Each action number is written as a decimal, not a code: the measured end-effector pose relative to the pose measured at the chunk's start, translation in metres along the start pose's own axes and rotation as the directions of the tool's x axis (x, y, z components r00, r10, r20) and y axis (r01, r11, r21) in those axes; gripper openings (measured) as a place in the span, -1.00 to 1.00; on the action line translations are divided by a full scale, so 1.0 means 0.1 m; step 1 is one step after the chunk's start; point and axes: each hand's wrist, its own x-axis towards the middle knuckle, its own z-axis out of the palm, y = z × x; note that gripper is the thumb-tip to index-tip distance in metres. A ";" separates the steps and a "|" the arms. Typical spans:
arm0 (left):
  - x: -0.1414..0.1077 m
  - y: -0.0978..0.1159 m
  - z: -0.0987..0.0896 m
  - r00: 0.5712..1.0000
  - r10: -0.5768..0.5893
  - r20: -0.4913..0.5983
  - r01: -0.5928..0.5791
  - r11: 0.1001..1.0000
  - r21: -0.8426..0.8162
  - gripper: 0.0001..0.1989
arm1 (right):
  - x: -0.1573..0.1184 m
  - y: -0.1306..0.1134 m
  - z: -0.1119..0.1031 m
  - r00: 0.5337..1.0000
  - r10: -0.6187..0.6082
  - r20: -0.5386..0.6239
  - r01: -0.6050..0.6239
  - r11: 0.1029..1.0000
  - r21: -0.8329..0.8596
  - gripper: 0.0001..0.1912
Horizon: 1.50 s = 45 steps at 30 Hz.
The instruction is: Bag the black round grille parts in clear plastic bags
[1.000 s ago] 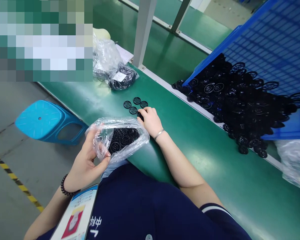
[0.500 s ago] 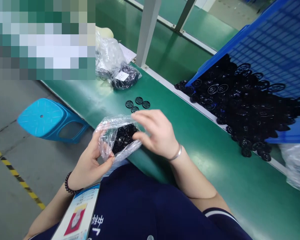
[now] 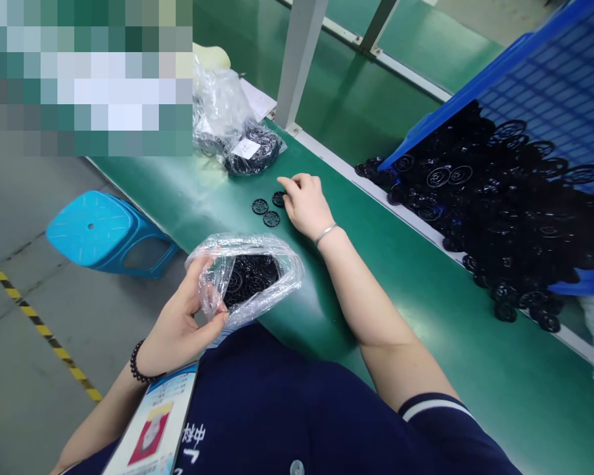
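My left hand (image 3: 185, 313) grips the near left edge of a clear plastic bag (image 3: 290, 277), thumb outside and fingers partly behind the film. The bag's mouth gapes upward, showing a heap of black plastic wheels (image 3: 250, 280) inside. Beyond the bag, my right hand (image 3: 307, 206) is down at the green bench top, fingers curled and palm downward. Beside its fingertips lie black spoked wheels: one (image 3: 278, 199) partly covered by the thumb, another (image 3: 260, 206) to the left and a third (image 3: 271, 218) nearer me. Whatever is under the right hand is hidden.
A blue crate (image 3: 426, 132) lies tipped at the right, black wheels (image 3: 505, 218) spilling from it. Filled plastic bags (image 3: 255, 155) with a paper label stand farther along the bench (image 3: 376, 277). A metal post (image 3: 299, 66) rises behind. A blue stool (image 3: 92, 227) stands on the left.
My right hand has left the bag's mouth and moved forward to the loose wheels, covering the place where the rightmost one lay. My left hand still holds the bag, whose mouth spreads wider.
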 end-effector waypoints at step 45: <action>-0.03 0.00 0.00 0.993 -0.090 -0.074 0.085 0.994 -0.063 -0.14 | 0.16 -0.40 0.19 0.982 -0.142 0.128 0.133 0.988 0.077 -0.67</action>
